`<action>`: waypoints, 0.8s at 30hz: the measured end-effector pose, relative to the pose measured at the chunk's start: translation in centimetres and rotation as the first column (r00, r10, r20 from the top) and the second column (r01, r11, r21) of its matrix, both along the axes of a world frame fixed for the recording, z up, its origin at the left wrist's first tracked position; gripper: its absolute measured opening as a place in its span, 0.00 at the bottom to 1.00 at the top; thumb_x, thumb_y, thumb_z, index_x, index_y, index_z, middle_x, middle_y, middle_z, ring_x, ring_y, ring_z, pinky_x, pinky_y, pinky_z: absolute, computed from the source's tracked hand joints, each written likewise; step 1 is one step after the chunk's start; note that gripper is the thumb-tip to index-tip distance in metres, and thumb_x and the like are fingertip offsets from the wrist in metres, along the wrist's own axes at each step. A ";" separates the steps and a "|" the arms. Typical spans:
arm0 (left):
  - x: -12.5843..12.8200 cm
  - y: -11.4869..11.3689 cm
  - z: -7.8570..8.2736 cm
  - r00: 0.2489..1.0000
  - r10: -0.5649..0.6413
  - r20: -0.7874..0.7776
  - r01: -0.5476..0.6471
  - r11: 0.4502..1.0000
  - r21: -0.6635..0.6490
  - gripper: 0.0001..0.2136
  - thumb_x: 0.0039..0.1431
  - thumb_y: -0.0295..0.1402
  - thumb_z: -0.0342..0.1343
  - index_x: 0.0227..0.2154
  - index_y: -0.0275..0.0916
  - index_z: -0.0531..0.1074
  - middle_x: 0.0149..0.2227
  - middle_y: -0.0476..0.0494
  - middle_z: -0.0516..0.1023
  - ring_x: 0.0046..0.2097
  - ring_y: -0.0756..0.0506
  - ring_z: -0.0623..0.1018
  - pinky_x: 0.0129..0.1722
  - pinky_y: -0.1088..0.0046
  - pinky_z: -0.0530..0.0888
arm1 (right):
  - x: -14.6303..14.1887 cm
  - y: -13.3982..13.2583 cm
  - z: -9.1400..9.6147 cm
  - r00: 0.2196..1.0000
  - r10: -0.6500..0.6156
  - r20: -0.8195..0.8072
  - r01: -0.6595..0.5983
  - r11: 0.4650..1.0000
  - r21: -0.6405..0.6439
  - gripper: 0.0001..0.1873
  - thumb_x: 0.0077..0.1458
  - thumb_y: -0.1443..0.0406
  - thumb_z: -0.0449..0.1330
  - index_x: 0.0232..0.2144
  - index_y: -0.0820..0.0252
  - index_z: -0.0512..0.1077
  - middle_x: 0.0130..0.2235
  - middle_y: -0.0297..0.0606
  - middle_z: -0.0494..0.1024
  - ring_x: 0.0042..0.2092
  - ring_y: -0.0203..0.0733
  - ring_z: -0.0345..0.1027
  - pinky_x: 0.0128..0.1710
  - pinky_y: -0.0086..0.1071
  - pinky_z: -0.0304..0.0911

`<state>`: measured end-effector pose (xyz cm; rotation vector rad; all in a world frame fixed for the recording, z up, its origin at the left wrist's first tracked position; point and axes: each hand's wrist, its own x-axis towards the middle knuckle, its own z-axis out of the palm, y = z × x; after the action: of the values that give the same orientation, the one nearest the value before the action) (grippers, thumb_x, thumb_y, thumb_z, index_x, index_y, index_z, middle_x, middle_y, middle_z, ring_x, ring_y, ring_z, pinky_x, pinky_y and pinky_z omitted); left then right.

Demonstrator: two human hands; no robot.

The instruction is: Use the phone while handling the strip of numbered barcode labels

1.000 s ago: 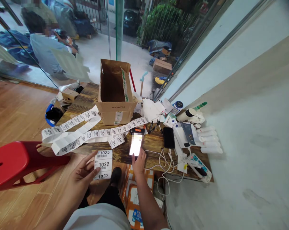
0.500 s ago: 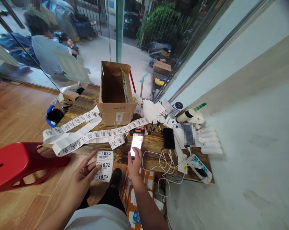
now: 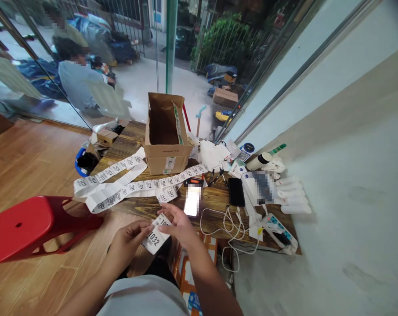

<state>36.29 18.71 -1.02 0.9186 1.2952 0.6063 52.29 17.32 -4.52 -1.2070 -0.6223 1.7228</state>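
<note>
Both hands hold a short strip of white numbered labels (image 3: 154, 240) above my lap; "1032" can be read on it. My left hand (image 3: 129, 240) pinches its left edge between thumb and fingers. At its upper right, the thumb and fingers of my right hand (image 3: 178, 223) grip the same strip and cover part of another number. Just beyond my right hand, a phone with a bright screen (image 3: 191, 202) lies on the wooden table (image 3: 146, 208). Long ribbons of similar labels (image 3: 138, 188) curl across the table to the left.
An open cardboard box (image 3: 168, 159) stands at the table's far side. To the right lie a black phone (image 3: 236, 192), white cables (image 3: 230, 228) and a power strip (image 3: 280, 230). A red stool (image 3: 21, 228) is at the left. Behind the glass sits a person (image 3: 78, 81).
My right hand has left the bright phone and moved left onto the label strip. The strip is now tilted and held by both hands. The view has shifted slightly.
</note>
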 end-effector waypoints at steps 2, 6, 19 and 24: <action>0.0 -0.1 0.2 0.998 -0.057 -0.011 0.057 0.997 0.059 0.16 0.38 0.50 0.63 0.20 0.40 0.77 0.21 0.46 0.78 0.27 0.44 0.76 0.29 0.72 0.73 | 0.5 0.3 0.2 0.989 0.134 0.056 -0.132 0.991 -0.034 0.23 0.32 0.60 0.72 0.34 0.60 0.76 0.31 0.32 0.75 0.28 0.32 0.65 0.31 0.28 0.59; 0.0 -0.5 0.2 0.991 -0.117 -0.068 0.127 0.978 0.164 0.15 0.46 0.48 0.58 0.24 0.41 0.76 0.24 0.47 0.78 0.29 0.44 0.76 0.30 0.74 0.72 | 0.3 0.7 0.6 0.968 0.166 0.190 -0.161 0.986 -0.043 0.18 0.32 0.56 0.71 0.23 0.62 0.74 0.22 0.29 0.72 0.23 0.31 0.60 0.27 0.28 0.55; -0.3 -1.2 -0.8 0.990 -0.106 -0.090 0.116 0.985 0.124 0.19 0.49 0.52 0.54 0.22 0.39 0.72 0.23 0.48 0.75 0.28 0.45 0.72 0.27 0.74 0.68 | -0.8 -0.1 0.3 0.949 0.174 0.262 -0.164 0.985 -0.060 0.23 0.36 0.48 0.68 0.23 0.62 0.71 0.20 0.28 0.67 0.22 0.30 0.56 0.23 0.27 0.51; 0.0 -1.4 -0.6 0.991 -0.129 -0.024 0.131 0.987 0.093 0.20 0.50 0.52 0.53 0.23 0.39 0.73 0.23 0.47 0.74 0.29 0.45 0.72 0.29 0.73 0.69 | -0.8 -0.3 0.3 0.925 0.143 0.353 -0.145 0.989 -0.021 0.31 0.43 0.39 0.57 0.18 0.62 0.69 0.18 0.29 0.64 0.21 0.31 0.54 0.21 0.27 0.49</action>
<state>36.30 17.35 -1.63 1.0801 1.2200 0.5619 51.53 17.02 -4.23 -1.5159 -0.9504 1.6308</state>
